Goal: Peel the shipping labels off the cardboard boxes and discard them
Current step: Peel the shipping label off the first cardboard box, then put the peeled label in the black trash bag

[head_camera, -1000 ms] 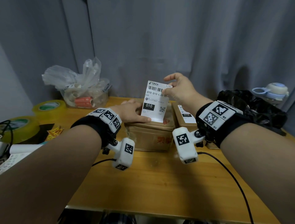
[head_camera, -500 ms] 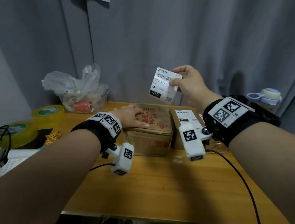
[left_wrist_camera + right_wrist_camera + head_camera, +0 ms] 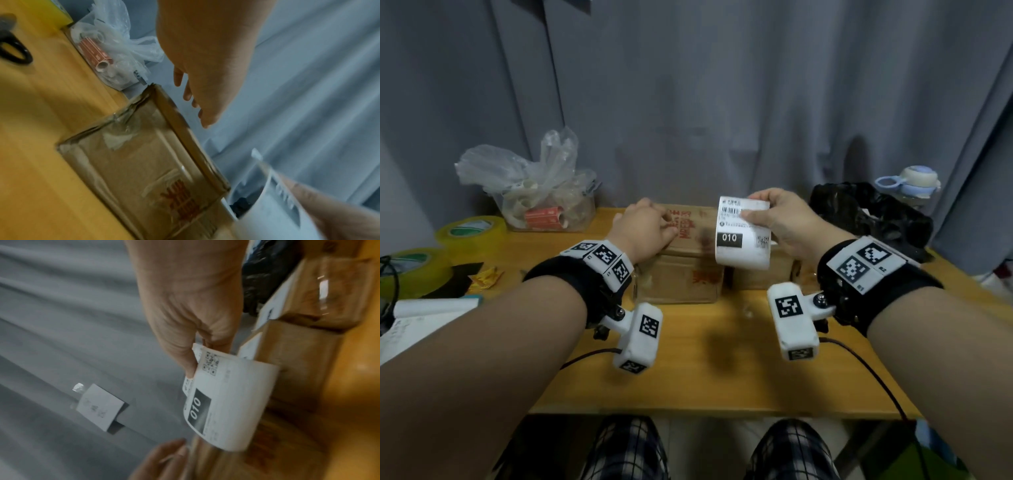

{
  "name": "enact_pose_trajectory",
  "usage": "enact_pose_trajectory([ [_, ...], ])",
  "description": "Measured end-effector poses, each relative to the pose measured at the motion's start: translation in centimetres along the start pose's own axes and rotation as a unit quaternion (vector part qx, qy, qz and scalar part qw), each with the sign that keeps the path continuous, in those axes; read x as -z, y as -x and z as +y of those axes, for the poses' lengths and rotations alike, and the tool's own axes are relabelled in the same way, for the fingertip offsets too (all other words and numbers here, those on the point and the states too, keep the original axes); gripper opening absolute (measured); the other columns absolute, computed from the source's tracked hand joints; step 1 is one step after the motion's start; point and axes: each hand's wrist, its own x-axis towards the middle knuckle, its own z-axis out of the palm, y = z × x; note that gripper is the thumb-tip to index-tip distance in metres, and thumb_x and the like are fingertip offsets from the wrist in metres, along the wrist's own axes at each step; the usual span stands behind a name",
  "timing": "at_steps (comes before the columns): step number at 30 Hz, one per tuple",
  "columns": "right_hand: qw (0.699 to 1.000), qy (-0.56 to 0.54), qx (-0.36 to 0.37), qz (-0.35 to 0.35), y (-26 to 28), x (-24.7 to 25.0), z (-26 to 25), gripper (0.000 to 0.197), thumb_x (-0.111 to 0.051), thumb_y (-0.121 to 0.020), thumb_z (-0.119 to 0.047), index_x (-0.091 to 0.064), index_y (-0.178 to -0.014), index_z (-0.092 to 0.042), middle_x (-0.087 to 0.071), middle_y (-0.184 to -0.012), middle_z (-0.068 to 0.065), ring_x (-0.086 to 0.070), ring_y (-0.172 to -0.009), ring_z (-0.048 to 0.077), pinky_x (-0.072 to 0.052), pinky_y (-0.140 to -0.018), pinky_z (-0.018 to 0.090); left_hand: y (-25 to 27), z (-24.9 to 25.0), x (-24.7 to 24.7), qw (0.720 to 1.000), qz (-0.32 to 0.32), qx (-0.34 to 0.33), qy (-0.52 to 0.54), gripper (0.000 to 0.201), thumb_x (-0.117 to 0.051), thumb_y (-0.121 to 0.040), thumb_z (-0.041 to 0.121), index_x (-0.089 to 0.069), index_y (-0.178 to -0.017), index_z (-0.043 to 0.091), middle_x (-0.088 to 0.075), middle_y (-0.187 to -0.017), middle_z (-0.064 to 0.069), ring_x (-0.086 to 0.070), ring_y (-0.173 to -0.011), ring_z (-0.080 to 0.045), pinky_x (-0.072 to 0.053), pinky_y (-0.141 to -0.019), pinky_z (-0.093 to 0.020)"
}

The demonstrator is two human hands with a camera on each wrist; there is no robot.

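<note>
With the label (image 3: 743,236) free of its box (image 3: 681,253) and pinched at its top edge by the right hand (image 3: 787,219), one peel looks done, though the label is not yet discarded. It hangs curled in front of the boxes at the far middle of the table (image 3: 705,370). The left hand (image 3: 645,226) rests on the bared box top, fingers loosely bent. Just right, a second box (image 3: 314,292) still wears its label (image 3: 271,309). I judge the black bag (image 3: 869,216) at far right the likely bin; nothing blocks the way. Far left sit a clear bag (image 3: 534,185) and tape rolls (image 3: 472,229).
</note>
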Motion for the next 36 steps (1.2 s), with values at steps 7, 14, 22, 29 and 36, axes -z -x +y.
enact_pose_trajectory([
  [7, 0.971, 0.186, -0.150, -0.033, 3.2, 0.5, 8.6, 0.038, -0.071, -0.078, -0.002, -0.055, -0.112, -0.005, -0.062, -0.105, 0.014, -0.062, -0.098, 0.028, -0.053, -0.085, 0.039, 2.3, 2.1, -1.5, 0.997, 0.064, -0.033, 0.023, 0.039, -0.050, -0.092, 0.034, -0.054, -0.126, 0.017, -0.048, -0.129, -0.009, -0.042, -0.123, -0.029, -0.032, -0.102, -0.043],
  [14, 0.907, 0.413, -0.081, -0.011, 2.6, 0.0, 9.5, 0.034, -0.071, -0.078, -0.019, -0.062, -0.110, -0.013, -0.066, -0.106, 0.002, -0.061, -0.098, 0.021, -0.051, -0.083, 0.033, 2.4, 2.3, -1.9, 0.998, 0.059, -0.036, 0.008, 0.037, -0.048, -0.091, 0.037, -0.056, -0.123, 0.020, -0.047, -0.130, -0.006, -0.038, -0.124, -0.027, -0.029, -0.103, -0.042],
  [22, 0.899, 0.407, 0.157, 0.041, 0.2, -1.5, 2.4, 0.020, -0.054, -0.090, -0.028, -0.067, -0.097, -0.014, -0.066, -0.093, 0.001, -0.062, -0.093, 0.022, -0.048, -0.081, 0.029, 0.1, 0.0, -1.1, 0.990, -0.128, -0.045, -0.040, 0.045, -0.031, -0.100, 0.039, -0.044, -0.139, 0.022, -0.044, -0.145, -0.006, -0.041, -0.132, -0.029, -0.032, -0.110, -0.042],
  [29, 0.841, 0.503, 0.121, -0.159, -2.9, -5.6, 0.8, 0.039, -0.036, -0.100, -0.028, -0.050, -0.132, -0.011, -0.051, -0.137, 0.010, -0.048, -0.125, 0.028, -0.039, -0.104, 0.034, -0.4, -0.5, -0.2, 0.976, -0.156, -0.053, -0.140, 0.043, -0.025, -0.096, 0.054, -0.035, -0.137, 0.051, -0.037, -0.142, 0.006, -0.030, -0.125, -0.025, -0.023, -0.096, -0.041],
  [36, 0.731, 0.637, 0.038, -0.243, -6.4, -5.4, 0.5, 0.057, -0.040, -0.095, -0.048, -0.031, -0.146, -0.024, -0.040, -0.148, 0.005, -0.039, -0.134, 0.027, -0.029, -0.113, 0.041, -3.3, 0.0, -0.2, 0.965, -0.187, -0.060, -0.173, 0.046, -0.018, -0.096, 0.055, -0.034, -0.139, 0.048, -0.030, -0.149, 0.009, -0.023, -0.132, -0.024, -0.020, -0.105, -0.049],
])
